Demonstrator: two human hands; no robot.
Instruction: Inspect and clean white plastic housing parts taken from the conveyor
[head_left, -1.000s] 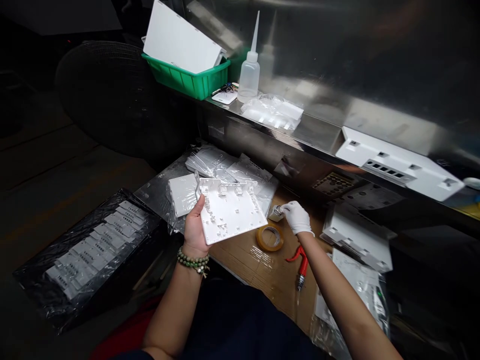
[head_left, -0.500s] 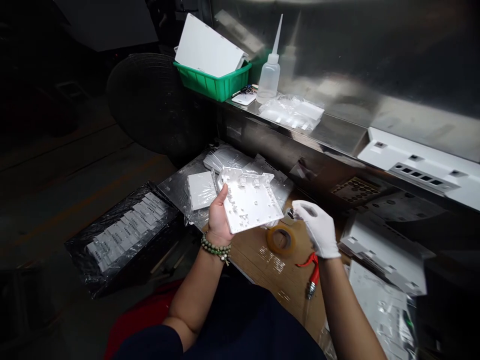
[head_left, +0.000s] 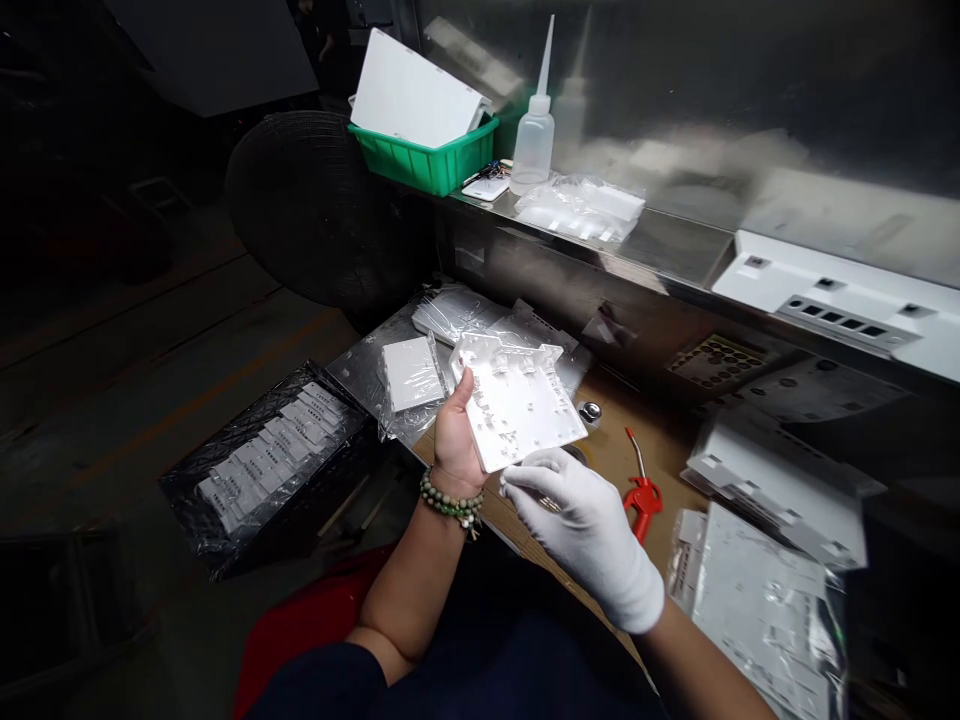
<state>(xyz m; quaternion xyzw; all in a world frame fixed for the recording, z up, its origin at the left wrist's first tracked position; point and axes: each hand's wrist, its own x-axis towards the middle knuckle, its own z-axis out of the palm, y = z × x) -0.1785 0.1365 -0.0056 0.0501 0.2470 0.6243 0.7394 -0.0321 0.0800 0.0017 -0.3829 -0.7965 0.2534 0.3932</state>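
Between the two hands, bare fingers of the left hand (head_left: 455,440) are curling round the near-left corner of a white plastic plate (head_left: 517,410), thumb on top, holding it tilted above the cardboard-covered bench (head_left: 607,460). The gloved right hand (head_left: 581,525), half a second ago up beside the small metal piece (head_left: 591,411), is now lying just below the plate's near edge, fingers loosely spread and seemingly empty. That piece is sitting alone on the bench. A red-handled tool (head_left: 641,490) is lying nearby.
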